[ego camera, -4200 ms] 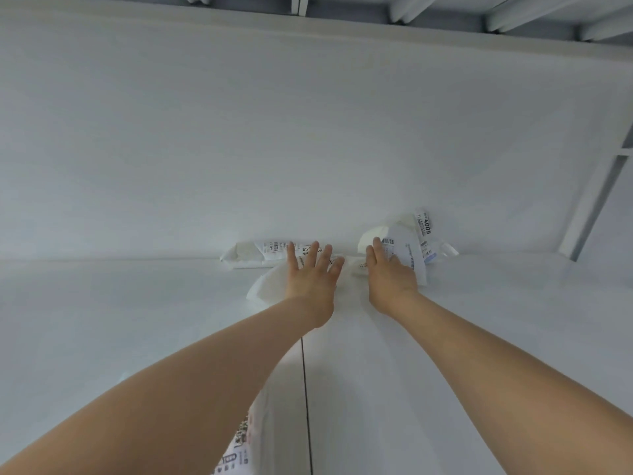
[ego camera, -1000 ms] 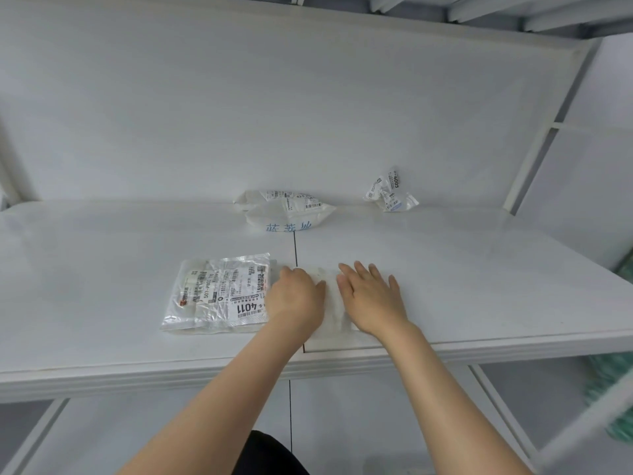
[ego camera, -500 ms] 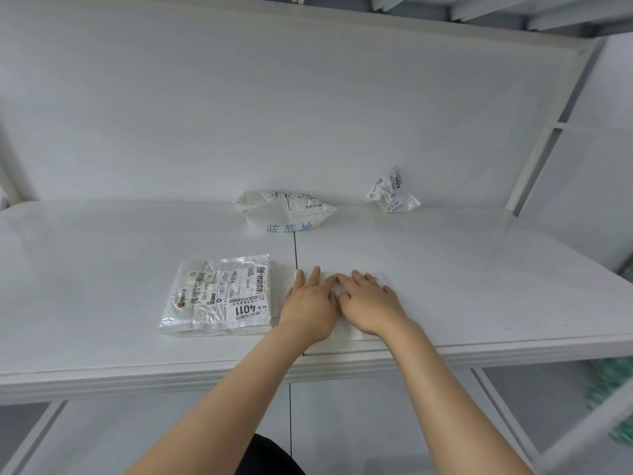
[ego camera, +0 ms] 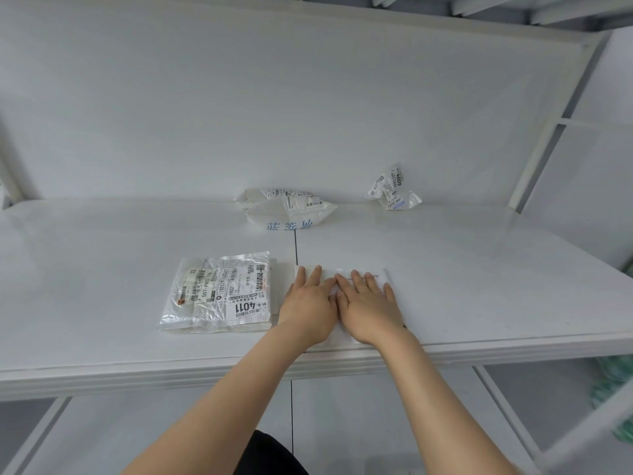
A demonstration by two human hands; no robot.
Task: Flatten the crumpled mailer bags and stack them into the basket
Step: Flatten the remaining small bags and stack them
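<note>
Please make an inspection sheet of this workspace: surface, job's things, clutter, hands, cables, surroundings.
Surface: white shelf top, seam down its middle.
Job's things: flat white mailer bag under both hands; flattened clear plastic mailer with 4011 label beside it; puffy white mailer with blue print and small crumpled labelled bag at the back wall. Basket: nothing seen.
Clutter: nothing seen.
Hands: left hand and right hand open, palms pressing flat, side by side.
Cables: nothing seen.
Surroundings: white back panel; white frame post; blurred green object below right.
</note>
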